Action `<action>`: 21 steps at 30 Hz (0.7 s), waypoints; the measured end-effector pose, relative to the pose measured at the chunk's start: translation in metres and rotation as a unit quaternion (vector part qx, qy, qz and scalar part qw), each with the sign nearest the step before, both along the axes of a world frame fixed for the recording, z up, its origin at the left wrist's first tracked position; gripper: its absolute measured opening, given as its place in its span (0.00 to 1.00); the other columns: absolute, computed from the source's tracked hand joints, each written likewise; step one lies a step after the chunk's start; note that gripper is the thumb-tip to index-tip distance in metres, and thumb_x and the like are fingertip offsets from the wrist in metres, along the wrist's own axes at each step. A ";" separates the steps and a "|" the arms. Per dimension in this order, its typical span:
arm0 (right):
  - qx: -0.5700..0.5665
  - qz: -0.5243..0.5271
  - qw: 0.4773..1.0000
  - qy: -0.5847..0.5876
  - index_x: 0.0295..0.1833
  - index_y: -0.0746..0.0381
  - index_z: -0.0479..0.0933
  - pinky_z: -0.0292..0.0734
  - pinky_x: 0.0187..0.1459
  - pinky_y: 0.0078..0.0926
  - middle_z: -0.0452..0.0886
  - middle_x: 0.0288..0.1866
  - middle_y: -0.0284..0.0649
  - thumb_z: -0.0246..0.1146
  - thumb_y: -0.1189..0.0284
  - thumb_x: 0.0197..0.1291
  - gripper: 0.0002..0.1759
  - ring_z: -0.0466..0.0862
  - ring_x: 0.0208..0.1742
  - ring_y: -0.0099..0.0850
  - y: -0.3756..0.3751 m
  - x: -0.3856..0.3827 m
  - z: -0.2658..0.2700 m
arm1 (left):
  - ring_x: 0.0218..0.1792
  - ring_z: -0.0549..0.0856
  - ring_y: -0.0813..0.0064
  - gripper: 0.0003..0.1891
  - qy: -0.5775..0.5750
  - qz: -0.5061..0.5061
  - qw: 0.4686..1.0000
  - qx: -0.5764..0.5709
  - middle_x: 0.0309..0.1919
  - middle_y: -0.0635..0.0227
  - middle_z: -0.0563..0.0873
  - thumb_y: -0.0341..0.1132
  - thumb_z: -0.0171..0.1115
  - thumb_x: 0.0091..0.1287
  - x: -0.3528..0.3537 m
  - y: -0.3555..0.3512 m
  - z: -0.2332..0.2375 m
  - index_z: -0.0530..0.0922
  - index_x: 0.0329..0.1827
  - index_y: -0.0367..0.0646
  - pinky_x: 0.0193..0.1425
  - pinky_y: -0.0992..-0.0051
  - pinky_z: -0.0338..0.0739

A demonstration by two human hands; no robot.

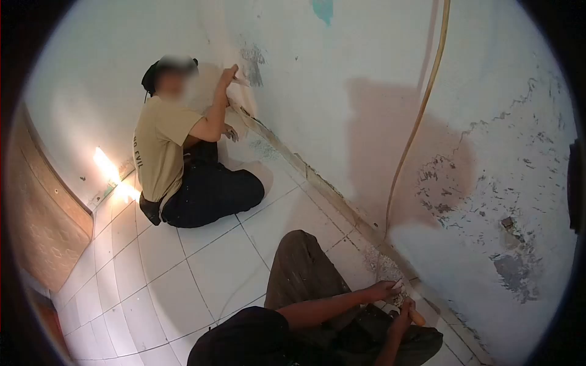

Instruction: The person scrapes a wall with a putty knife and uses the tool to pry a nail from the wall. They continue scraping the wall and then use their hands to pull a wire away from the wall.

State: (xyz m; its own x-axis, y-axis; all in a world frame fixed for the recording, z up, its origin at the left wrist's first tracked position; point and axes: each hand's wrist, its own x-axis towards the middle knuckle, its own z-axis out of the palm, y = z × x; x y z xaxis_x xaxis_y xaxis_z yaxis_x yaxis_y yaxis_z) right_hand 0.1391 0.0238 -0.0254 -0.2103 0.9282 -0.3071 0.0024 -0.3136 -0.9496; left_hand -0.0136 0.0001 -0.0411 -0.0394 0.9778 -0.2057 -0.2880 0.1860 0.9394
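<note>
My left hand (381, 290) is closed, its fingertips at a small whitish piece (398, 285) that I cannot make out. Just below it, my right hand (401, 315) grips a tool with an orange-brown handle (417, 317); the handle's rounded end sticks out to the right, and the tool's front is largely hidden between the hands. Both hands are close together in front of my bent legs, near the foot of the wall (317, 97). Pale crumbs (386, 269) lie on the floor right beyond my left hand.
Another person (162, 143) sits cross-legged on the white tiles (220, 271), one hand raised to the wall. A yellowish cable or hose (421, 113) hangs down the wall to the floor. Peeling patches (513, 268) mark the wall at right. A brown panel (46, 207) stands far left.
</note>
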 end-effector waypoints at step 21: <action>0.224 0.078 0.967 -0.092 0.44 0.66 0.75 0.64 0.24 0.16 0.73 0.24 0.31 0.57 0.69 0.66 0.10 0.68 0.21 0.17 -0.004 -0.015 0.005 | 0.46 0.83 0.58 0.24 0.201 0.141 0.967 -0.070 0.46 0.50 0.83 0.44 0.50 0.70 0.000 0.004 -0.026 0.73 0.60 0.34 0.52 0.65 0.75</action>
